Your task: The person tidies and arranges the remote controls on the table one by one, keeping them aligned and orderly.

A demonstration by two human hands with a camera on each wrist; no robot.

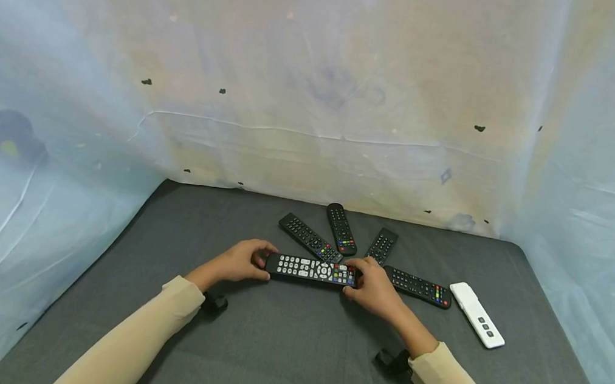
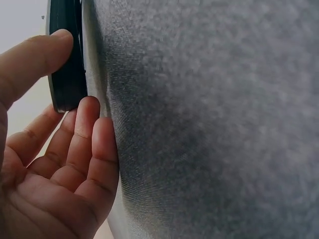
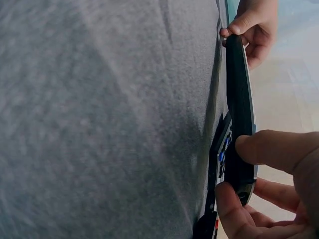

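A long black remote control (image 1: 311, 270) with white and coloured buttons lies crosswise between the two hands, button side up. My left hand (image 1: 241, 262) holds its left end; in the left wrist view the thumb (image 2: 55, 50) presses the near long side and fingertips touch the end. On the right end my right hand (image 1: 377, 291) pinches it between thumb and fingers. The right wrist view shows the held remote (image 3: 240, 89) slightly off the cloth at that end, with another remote close behind it.
Beyond the hands, several black remotes fan out on the grey cloth-covered table (image 1: 282, 354), among them an upright one (image 1: 341, 228) and a slanted one (image 1: 306, 234). Another (image 1: 420, 288) lies right of my right hand, beside a white remote (image 1: 476, 315). Patterned curtains (image 1: 316, 95) enclose the table.
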